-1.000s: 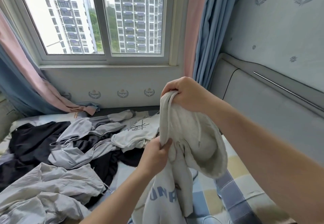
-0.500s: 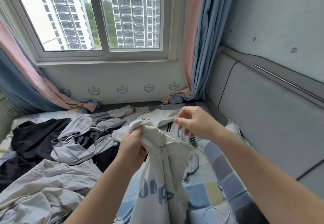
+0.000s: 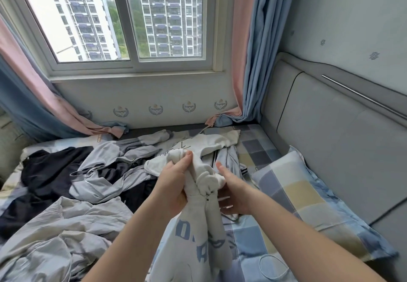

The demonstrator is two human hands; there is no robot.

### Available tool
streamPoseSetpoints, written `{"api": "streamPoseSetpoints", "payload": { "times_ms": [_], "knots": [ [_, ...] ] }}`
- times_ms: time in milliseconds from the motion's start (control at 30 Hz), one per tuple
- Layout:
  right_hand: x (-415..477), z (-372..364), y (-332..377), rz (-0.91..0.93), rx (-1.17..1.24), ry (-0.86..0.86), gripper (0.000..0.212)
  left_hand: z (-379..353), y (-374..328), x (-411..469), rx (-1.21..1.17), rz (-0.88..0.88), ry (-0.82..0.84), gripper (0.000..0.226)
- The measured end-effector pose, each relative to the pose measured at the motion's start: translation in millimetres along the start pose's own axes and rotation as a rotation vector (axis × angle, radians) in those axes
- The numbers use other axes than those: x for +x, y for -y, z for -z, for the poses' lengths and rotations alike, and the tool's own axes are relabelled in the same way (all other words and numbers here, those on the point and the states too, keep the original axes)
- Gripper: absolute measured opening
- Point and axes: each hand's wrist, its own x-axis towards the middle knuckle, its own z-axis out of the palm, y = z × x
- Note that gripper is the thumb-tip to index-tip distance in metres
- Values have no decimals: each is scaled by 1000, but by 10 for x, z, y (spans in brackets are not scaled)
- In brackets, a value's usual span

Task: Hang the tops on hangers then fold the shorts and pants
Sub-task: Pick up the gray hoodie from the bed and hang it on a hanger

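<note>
The bed (image 3: pixel 255 147), under a checked sheet of blue, grey and yellow squares, fills the lower part of your view. Its padded grey headboard (image 3: pixel 330 140) runs along the right edge. At the far edge a window (image 3: pixel 132 39) looks out on tower blocks, with a pink and blue curtain at each side: 1 at the far right corner (image 3: pixel 253 50) and 1 at the far left (image 3: pixel 26 96), both with their ends resting at the bed's far edge.

A heap of dark and grey clothes (image 3: pixel 99 171) sprawls over the left half of the bed. Crumpled pale grey fabric (image 3: pixel 55 237) lies against it at the near left corner. A checked pillow (image 3: pixel 304 202) leans on the headboard along the right edge. A white sweatshirt (image 3: pixel 211 142) with dark script lies flat towards the far edge, just behind your hands.

The white top with blue lettering (image 3: pixel 198 237) hangs in front of you over the middle of the bed, bunched at its upper end and trailing down to the near edge. Your left hand (image 3: pixel 174 184) grips that bunched end, thumb up and fingers wrapped round the fabric. Your right hand (image 3: pixel 235 193) is against the top's right side with its thumb raised. Its fingers are blurred, so you cannot tell whether it is holding the cloth or only touching it.
</note>
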Motion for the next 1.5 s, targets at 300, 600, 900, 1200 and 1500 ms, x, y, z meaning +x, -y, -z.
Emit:
{"api": "streamPoseSetpoints", "payload": {
  "times_ms": [300,600,900,1200,1500],
  "knots": [
    [-140,25,114,320,369,-133,28,439,152,198,55,19,-110,29],
    [-348,100,164,622,540,-181,21,1070,677,499,149,209,-434,9],
    [-357,190,88,637,537,-337,22,1388,927,415,209,259,-656,27],
    [-380,30,54,620,478,-222,22,1144,956,405,861,153,-526,63],
    [-375,-12,-84,614,567,6,26,983,811,511,-106,466,-110,23]
  ]
}}
